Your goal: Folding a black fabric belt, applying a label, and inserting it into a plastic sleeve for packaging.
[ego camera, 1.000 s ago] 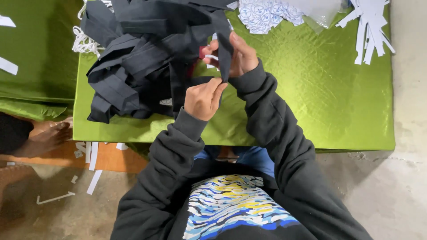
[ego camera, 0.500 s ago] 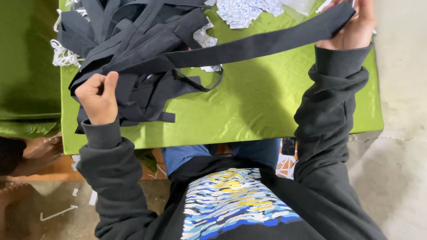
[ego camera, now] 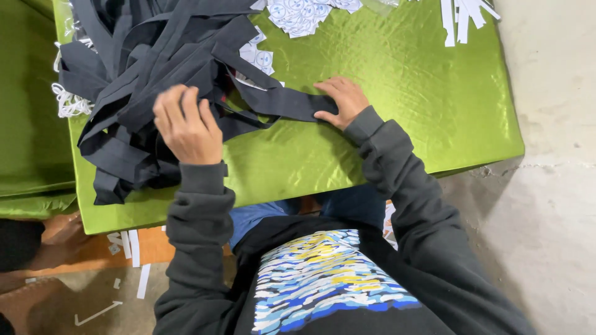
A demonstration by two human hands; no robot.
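A heap of dark fabric strips [ego camera: 146, 74] lies on the left of a green cloth-covered table [ego camera: 385, 105]. My left hand [ego camera: 185, 124] rests on the heap with its fingers curled into the strips. One dark strip [ego camera: 282, 102] runs from the heap to the right across the green cloth. My right hand [ego camera: 341, 100] lies flat on that strip's end, pressing it onto the table.
Small white printed labels [ego camera: 298, 13] lie at the table's far edge, with white paper strips [ego camera: 462, 15] at the far right. White cord [ego camera: 69, 102] shows at the heap's left. Another green surface [ego camera: 28, 111] sits at left. Bare concrete floor [ego camera: 552, 205] is at right.
My hands had stretched one strip wide between them. Both have come back toward the middle; the right hand has laid the strip's end on the table and the left is on the heap.
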